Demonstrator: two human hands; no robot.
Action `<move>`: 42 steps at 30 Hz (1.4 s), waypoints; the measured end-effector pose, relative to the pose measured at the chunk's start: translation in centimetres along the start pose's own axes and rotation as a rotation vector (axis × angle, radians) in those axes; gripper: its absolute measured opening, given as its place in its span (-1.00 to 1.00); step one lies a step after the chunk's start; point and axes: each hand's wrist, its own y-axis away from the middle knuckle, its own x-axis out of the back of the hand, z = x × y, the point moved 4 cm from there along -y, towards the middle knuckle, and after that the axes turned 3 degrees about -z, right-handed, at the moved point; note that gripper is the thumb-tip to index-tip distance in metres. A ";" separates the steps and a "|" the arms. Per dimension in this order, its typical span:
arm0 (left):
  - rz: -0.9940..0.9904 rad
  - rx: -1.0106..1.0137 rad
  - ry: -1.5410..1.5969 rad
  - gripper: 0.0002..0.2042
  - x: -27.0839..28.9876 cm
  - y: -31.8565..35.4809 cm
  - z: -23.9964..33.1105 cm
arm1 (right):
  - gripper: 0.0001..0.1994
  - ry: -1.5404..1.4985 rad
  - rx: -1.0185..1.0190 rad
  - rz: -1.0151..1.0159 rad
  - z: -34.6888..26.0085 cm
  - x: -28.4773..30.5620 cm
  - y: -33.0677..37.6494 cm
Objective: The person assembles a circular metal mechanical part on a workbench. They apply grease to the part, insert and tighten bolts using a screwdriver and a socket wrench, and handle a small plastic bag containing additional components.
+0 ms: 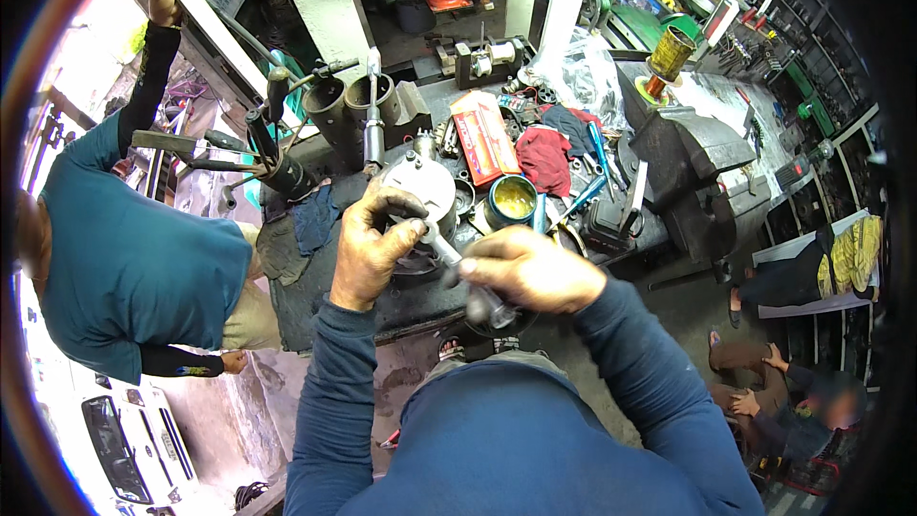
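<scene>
Fingers [401, 241] on metal shaft [445, 250], near bench edge [409, 316]

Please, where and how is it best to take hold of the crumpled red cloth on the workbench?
Probably pinch the bunched middle of the crumpled red cloth from above: its loose folds offer a grip there, while the red-and-white rectangular box lies close on its left.

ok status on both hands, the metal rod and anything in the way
Left hand gripping metal rod. Right hand at its lower part, grip blurred. Open tin and red rag beyond, clear of rod.
</scene>
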 end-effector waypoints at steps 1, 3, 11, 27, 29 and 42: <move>0.004 0.015 -0.009 -0.75 0.0 0.0 0.0 | -0.69 0.049 0.040 0.012 -0.3 -1.7 -1.3; -0.022 -0.002 -0.070 -0.79 0.1 -0.2 0.3 | -0.70 -0.188 0.231 -0.003 -1.2 -5.2 -3.0; -0.019 -0.033 -0.054 -0.67 0.0 -0.1 0.4 | -0.66 0.030 0.038 0.047 0.9 1.6 1.0; -0.015 -0.047 -0.025 -0.71 -0.1 0.0 0.2 | -0.65 0.072 0.056 0.105 1.1 1.7 0.7; -0.027 -0.048 -0.066 -0.67 -0.1 0.0 0.1 | -0.64 0.038 0.003 0.036 0.3 1.6 0.3; -0.004 -0.027 -0.076 -0.75 -0.4 -0.1 0.5 | -0.65 0.063 0.173 0.071 0.9 1.9 0.5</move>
